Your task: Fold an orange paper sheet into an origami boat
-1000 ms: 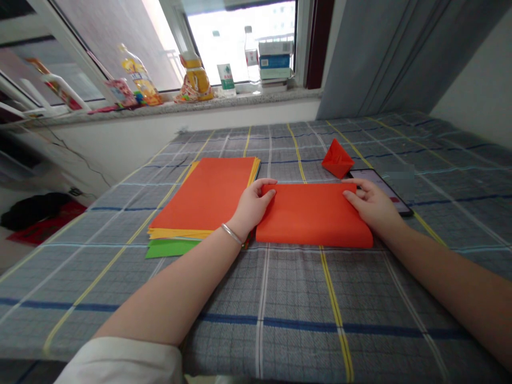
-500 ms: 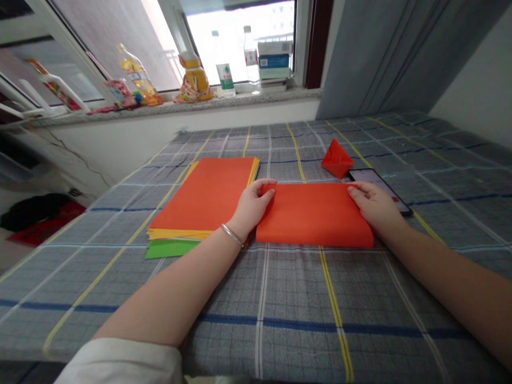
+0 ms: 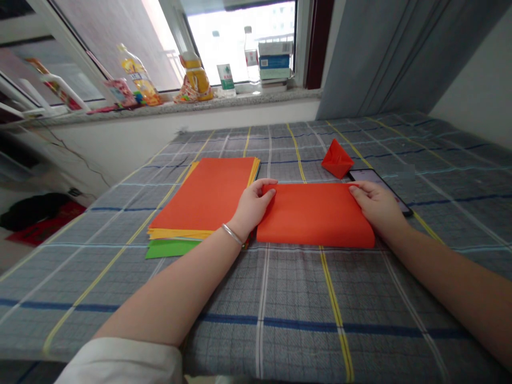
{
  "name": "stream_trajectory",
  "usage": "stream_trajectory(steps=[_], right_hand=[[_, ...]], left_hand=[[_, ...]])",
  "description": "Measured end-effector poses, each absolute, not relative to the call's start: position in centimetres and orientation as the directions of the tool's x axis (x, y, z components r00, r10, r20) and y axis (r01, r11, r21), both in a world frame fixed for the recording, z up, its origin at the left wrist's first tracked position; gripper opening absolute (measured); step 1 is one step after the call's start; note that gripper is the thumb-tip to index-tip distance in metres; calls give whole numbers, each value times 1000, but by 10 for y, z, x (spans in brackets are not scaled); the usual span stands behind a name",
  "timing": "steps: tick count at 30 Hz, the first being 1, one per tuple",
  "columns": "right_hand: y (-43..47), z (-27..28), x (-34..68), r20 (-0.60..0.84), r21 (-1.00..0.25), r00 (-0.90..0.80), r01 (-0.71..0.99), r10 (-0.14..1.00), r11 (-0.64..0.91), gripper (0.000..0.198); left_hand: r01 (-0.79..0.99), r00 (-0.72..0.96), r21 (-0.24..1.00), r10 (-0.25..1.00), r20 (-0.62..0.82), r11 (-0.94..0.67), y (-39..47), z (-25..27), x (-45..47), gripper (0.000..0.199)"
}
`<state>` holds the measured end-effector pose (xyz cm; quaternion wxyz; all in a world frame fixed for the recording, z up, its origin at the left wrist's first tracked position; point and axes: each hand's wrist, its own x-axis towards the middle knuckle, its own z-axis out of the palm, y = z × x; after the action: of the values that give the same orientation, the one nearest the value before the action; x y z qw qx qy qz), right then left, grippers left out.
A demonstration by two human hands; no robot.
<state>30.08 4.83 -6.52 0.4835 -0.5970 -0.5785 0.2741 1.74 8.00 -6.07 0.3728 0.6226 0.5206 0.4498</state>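
A sheet of orange-red paper (image 3: 314,216), bent over on itself with a rounded near edge, is held between my two hands. My left hand (image 3: 256,201) pinches its far left corner, thumb on top. At the far right corner, my right hand (image 3: 374,201) grips the paper between thumb and fingers. Left of it lies a stack of coloured paper (image 3: 204,192), orange on top with yellow and green edges showing below. Beyond the right hand stands a small folded red paper shape (image 3: 337,160), touching or close to a phone (image 3: 380,186) that the right hand partly covers.
A grey plaid cloth (image 3: 224,341) covers the table. On the windowsill (image 3: 240,100) at the back are a bottle of orange drink (image 3: 140,77), a yellow jug (image 3: 197,80), a clear bottle (image 3: 252,56) and stacked boxes (image 3: 275,61). A grey curtain (image 3: 376,58) hangs at right.
Almost nothing differs. The right hand has shifted very slightly to the right along with the paper's right side; both hands keep their hold on the sheet.
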Motion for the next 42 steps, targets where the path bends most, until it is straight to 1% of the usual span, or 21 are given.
stream_trajectory(steps=[4, 7, 10, 11, 13, 15, 16, 19, 21, 24, 27, 28, 30, 32, 33, 35, 39, 42], right_hand=[[49, -66, 302, 246, -896, 166, 415, 955, 159, 35], [48, -64, 299, 256, -907, 183, 386, 949, 170, 27], [48, -63, 296, 253, -922, 200, 347, 946, 173, 18], [48, -64, 296, 252, -924, 203, 340, 946, 173, 17], [49, -65, 297, 247, -929, 201, 329, 948, 172, 16], [50, -67, 298, 242, -931, 189, 321, 952, 173, 17], [50, -68, 298, 239, -932, 182, 319, 954, 172, 17], [50, -66, 298, 228, -932, 178, 325, 957, 162, 17], [50, -64, 297, 213, -928, 176, 343, 961, 143, 18], [55, -62, 298, 160, -925, 162, 368, 974, 90, 21], [68, -63, 301, 94, -916, 114, 400, 989, 41, 23], [74, -64, 303, 82, -906, 88, 421, 993, 37, 23], [87, -65, 305, 73, -849, 32, 527, 997, 46, 22], [100, -65, 304, 69, -774, -1, 631, 998, 55, 21], [107, -64, 303, 42, -755, -17, 654, 999, 43, 21], [118, -62, 301, 9, -725, -16, 689, 1000, 17, 23], [133, -59, 298, 49, -612, -27, 790, 998, 51, 22], [138, -60, 300, 49, -561, -36, 826, 998, 57, 22]], left_hand=[[329, 36, 925, 981, 190, -191, 77, -57, 18, 29], [341, 17, 917, 977, 215, -208, 76, -56, 18, 27], [302, 31, 925, 972, 232, -230, 77, -56, 18, 21], [283, 35, 930, 972, 234, -234, 78, -56, 17, 22], [258, 38, 936, 971, 237, -239, 78, -56, 17, 30], [270, 36, 929, 967, 252, -252, 78, -55, 16, 36], [286, 37, 920, 963, 267, -266, 78, -54, 16, 35], [344, 43, 885, 946, 320, -315, 78, -52, 14, 25], [367, 49, 871, 942, 331, -326, 78, -49, 13, 23], [398, 56, 867, 951, 303, -299, 81, -45, 11, 23], [457, 60, 860, 973, 225, -227, 88, -41, 10, 22], [477, 65, 856, 979, 193, -201, 92, -41, 10, 22], [514, 79, 841, 986, 148, -168, 101, -41, 9, 24], [556, 93, 812, 984, 152, -178, 112, -44, 8, 35], [585, 97, 790, 984, 152, -180, 117, -46, 7, 37], [675, 159, 709, 979, 128, -202, 128, -48, 6, 33], [735, 202, 644, 975, 92, -213, 140, -48, 7, 31], [774, 233, 590, 970, 68, -227, 142, -46, 11, 32]])
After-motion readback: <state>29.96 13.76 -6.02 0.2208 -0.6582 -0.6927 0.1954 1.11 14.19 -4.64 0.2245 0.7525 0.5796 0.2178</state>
